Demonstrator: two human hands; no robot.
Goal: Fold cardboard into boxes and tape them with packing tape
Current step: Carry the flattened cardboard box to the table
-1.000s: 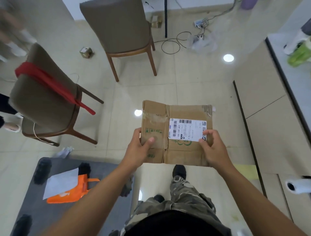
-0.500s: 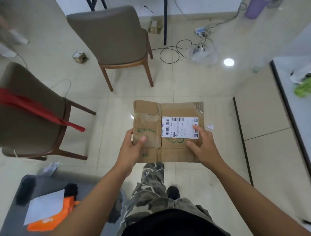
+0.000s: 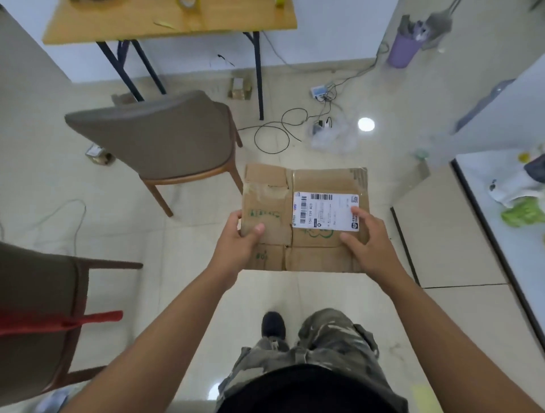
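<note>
I hold a flattened brown cardboard box [image 3: 321, 182] in front of me, above the tiled floor. It bears a white shipping label [image 3: 324, 210] and old clear tape on its left flap. My left hand [image 3: 239, 244] grips its left edge, thumb on top. My right hand [image 3: 368, 238] holds the right side, thumb lying on the label's corner and fingers spread on the cardboard. A roll of tape [image 3: 187, 3] lies on the wooden table [image 3: 165, 26] far ahead.
A grey chair [image 3: 165, 144] stands ahead to the left, and another chair with a red strap [image 3: 38, 318] is at my left. Cables [image 3: 277, 132] and a plastic bag [image 3: 333, 138] lie on the floor ahead. A white counter [image 3: 501, 224] runs along the right.
I have walked forward: the chairs slid toward me and the wooden table came into view. My right thumb moved onto the label. The cardboard stays flat in both hands.
</note>
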